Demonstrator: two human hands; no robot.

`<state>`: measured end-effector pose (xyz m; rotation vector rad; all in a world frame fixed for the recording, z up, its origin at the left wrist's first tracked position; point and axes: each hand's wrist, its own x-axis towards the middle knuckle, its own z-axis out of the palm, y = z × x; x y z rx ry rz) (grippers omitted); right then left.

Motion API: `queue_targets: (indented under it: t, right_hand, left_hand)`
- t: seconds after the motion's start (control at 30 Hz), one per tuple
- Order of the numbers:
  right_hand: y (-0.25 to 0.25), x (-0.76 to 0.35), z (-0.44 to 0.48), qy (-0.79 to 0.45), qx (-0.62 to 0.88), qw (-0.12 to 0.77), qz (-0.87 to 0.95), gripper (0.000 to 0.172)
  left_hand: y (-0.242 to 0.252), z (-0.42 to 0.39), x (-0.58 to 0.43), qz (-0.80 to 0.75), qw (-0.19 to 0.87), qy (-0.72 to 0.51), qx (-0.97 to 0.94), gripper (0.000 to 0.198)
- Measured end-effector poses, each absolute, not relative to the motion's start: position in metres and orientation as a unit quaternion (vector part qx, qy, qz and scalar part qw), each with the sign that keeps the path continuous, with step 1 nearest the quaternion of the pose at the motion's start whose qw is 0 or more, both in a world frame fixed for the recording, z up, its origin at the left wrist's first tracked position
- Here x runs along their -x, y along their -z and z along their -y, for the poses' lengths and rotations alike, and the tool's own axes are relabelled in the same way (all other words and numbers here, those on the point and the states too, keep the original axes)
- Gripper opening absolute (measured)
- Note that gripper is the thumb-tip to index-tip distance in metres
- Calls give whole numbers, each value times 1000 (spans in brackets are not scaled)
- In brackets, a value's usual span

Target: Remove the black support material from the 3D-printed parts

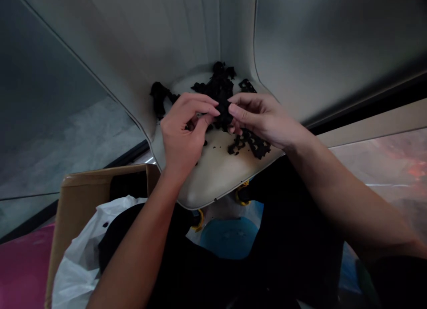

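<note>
My left hand [187,131] and my right hand [258,117] face each other over a pale, curved, seat-like surface [213,180]. Between their fingertips is a small, matte black piece [224,115]; the thumb and fingers of each hand pinch an edge of it. Its exact outline blends into the dark heap [220,79] of ragged black pieces behind. Another black clump [160,99] lies left of my left hand. Below my right hand rests a black piece full of holes [256,144], with small black crumbs scattered nearby.
At the lower left stands an open cardboard box [103,177] with a white plastic bag [78,260] over its edge. A pink surface [26,269] is beside it. My dark-clothed legs flank a blue object [230,237] on the floor. Grey panels rise on both sides.
</note>
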<state>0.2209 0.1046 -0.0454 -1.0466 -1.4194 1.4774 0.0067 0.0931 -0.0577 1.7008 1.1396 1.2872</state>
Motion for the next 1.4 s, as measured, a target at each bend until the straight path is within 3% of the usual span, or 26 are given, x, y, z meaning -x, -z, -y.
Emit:
queue_targets:
  t: [0.23,0.5,0.73,0.97,1.17,1.4]
  right_hand:
    - [50,-196,-102,-534,421,426,596,46]
    - [62,-184,-104,-457,456,464,606,46]
    - [67,-187,-103,-440,460,477,606,46]
    - [66,-189,-103,-417,448,500,612,48]
    - [68,-189,-98,-372,500,453,638,55]
    - [59,-196,-99,-423,476,429,641,54]
  left_hand:
    - [59,-88,10,-442,333,-497,-669,12]
    - [63,-91,2,-457,519,-511,-510,16]
    - [68,-99,1,-461,549,-508,-477,19]
    - [79,-103,-1,-457,550,-522,-465,42]
    - [82,-103,-8,-463,555,-504,-472,31]
    - [83,-102,-11,-414,544,-510,-521,18]
